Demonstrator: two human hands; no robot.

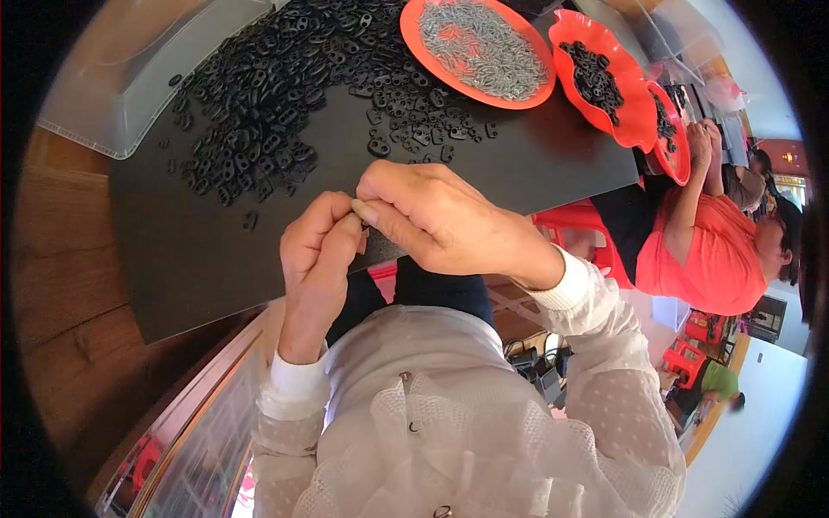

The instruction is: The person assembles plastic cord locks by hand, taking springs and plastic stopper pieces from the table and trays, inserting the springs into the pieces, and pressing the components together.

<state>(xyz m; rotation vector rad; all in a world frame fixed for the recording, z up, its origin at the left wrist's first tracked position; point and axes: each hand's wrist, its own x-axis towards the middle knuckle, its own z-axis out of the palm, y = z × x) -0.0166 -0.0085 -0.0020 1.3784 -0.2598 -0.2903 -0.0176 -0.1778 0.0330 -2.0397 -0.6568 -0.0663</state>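
Observation:
My left hand point(315, 250) and my right hand point(449, 216) meet above the table's near edge, their thumbs and fingertips pinched together. Whatever sits between the fingertips is mostly hidden and too small to name. Just beyond my hands lies a spread of small black plastic pieces with holes point(414, 108), which look like cord-lock parts. They merge into a large heap of the same black pieces point(268, 95) farther left. A red plate point(418, 53) at the back holds many small silver springs point(484, 52).
Right of the plate, a wavy red bowl point(637, 121) carries black pieces, with another red dish point(679, 168) beside it. A clear plastic bin point(112, 95) stands at the left on the black tabletop point(199, 276). A co-worker in a red shirt point(708, 259) sits at the right.

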